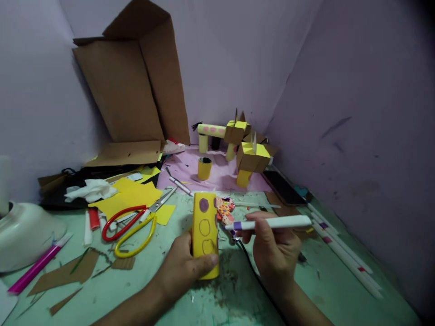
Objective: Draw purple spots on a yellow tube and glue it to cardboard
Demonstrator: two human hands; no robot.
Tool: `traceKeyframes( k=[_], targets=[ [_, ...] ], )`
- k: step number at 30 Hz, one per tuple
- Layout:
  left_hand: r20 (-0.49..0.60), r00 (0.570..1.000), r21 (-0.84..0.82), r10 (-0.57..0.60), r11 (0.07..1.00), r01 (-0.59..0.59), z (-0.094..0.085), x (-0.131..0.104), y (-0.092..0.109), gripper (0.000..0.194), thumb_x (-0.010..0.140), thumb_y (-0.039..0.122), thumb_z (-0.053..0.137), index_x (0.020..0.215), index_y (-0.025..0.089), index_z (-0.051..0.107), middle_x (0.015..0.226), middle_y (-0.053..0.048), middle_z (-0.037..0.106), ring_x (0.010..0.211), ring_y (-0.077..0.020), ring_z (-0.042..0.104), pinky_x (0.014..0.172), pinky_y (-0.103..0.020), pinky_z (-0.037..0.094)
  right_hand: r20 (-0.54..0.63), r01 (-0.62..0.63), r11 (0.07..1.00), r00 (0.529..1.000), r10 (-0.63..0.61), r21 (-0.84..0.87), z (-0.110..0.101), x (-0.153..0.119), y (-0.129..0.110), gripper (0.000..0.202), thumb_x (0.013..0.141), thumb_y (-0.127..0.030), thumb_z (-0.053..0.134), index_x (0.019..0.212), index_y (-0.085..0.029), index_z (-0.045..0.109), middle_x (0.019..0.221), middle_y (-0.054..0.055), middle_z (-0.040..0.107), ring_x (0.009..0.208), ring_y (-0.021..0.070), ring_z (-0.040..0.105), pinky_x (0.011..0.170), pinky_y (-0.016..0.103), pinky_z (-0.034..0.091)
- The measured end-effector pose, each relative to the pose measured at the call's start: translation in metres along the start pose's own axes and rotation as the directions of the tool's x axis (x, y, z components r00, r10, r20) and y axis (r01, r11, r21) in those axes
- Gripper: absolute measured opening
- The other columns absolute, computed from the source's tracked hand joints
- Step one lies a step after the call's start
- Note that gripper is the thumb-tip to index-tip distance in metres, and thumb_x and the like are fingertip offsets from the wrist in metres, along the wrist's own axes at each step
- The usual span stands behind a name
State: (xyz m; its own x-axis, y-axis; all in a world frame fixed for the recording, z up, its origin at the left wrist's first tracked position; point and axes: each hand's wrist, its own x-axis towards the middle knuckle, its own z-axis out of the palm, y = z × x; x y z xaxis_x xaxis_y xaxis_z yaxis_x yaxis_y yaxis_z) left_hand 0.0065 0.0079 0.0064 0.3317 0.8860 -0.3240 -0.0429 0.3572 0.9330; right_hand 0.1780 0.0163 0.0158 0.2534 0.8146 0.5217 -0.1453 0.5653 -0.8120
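In left hand, ring-marked yellow piece, in right hand, purple-banded marker

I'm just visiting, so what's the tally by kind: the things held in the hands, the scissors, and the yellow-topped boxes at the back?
Held marker: 1
Held yellow piece: 1
Scissors: 1
Yellow-topped boxes: 2
Total: 5
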Motion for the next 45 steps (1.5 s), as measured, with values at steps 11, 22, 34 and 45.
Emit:
traceKeyframes(
  k=[11,22,34,45],
  targets=[
    [0.051,0.999,-0.081,-0.007,0.997,0.011,0.004,-0.001,0.014,0.041,0.063,0.025,0.071,0.101,0.012,0.065,0.086,-0.008,0.071,0.076,-0.0224,0.062,0.066,-0.032,0.048,0.115,-0.019,0.971,0.992,0.048,-0.238,0.012,-0.009,0.000,0.006,0.085,-0.023,0.064,0.086,-0.022,0.070,0.068,0.001,0.068,0.053,0.0147,0.062,0.049,0.027,0.050],
    [0.039,0.999,-0.065,0.018,0.998,-0.016,0.003,-0.002,0.012,0.037,0.065,0.031,0.073,0.096,0.014,0.064,0.082,-0.005,0.067,0.073,-0.0216,0.060,0.065,-0.032,0.048,0.233,0.044,0.958,0.972,0.025,-0.285,0.009,-0.008,0.008,0.017,0.082,-0.014,0.066,0.094,-0.024,0.073,0.080,0.002,0.074,0.061,0.0155,0.068,0.061,0.031,0.058],
    [0.035,0.999,-0.085,-0.005,0.996,0.008,0.005,-0.003,0.014,0.042,0.062,0.025,0.071,0.101,0.014,0.061,0.080,-0.004,0.065,0.069,-0.0191,0.058,0.058,-0.029,0.048,0.189,-0.148,0.954,0.961,0.200,-0.260,0.015,-0.004,0.006,0.007,0.079,-0.023,0.068,0.080,-0.020,0.074,0.059,0.001,0.069,0.051,0.0147,0.064,0.048,0.025,0.052],
    [0.032,0.999,-0.098,0.010,0.995,-0.007,0.004,-0.004,0.012,0.041,0.060,0.023,0.071,0.098,0.015,0.061,0.080,-0.003,0.065,0.068,-0.0187,0.058,0.056,-0.028,0.047,0.171,-0.221,0.951,0.950,0.260,-0.217,0.015,-0.005,0.006,0.008,0.079,-0.025,0.069,0.079,-0.020,0.074,0.057,0.000,0.067,0.051,0.0138,0.061,0.049,0.024,0.050]
  ],
)
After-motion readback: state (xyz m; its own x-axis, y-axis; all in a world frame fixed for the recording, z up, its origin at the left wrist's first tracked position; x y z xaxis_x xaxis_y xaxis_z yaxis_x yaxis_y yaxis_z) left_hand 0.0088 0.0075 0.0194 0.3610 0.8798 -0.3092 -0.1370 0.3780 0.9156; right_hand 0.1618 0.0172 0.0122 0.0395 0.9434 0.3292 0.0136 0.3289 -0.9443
